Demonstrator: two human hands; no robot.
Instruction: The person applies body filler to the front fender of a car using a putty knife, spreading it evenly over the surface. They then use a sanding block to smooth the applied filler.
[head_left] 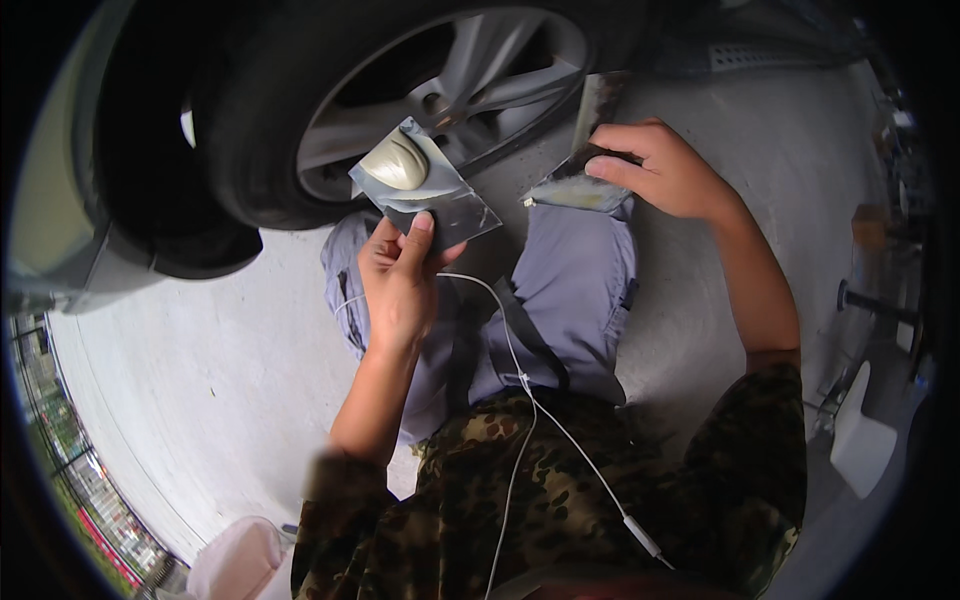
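A flat square plate (458, 210) with a blob of cream putty (393, 162) on it is pinched between the thumb and fingers of my left hand (398, 280). To the right, my right hand (660, 170) grips a thin scraper (560, 188) smeared with pale residue. The scraper's edge is over my bent right leg, apart from the plate. A car wheel (450, 70) with a grey spoked rim stands just beyond both hands. A thin white cable (495, 295) runs below my hands and down over my camouflage top.
Pale car bodywork (50, 200) curves along the left. My grey-trousered legs (560, 300) are bent on the concrete floor (175, 390). A white curved object (860, 430), a small brown box (868, 225) and other blurred items line the right. A pale pink object (230, 565) sits at the lower left.
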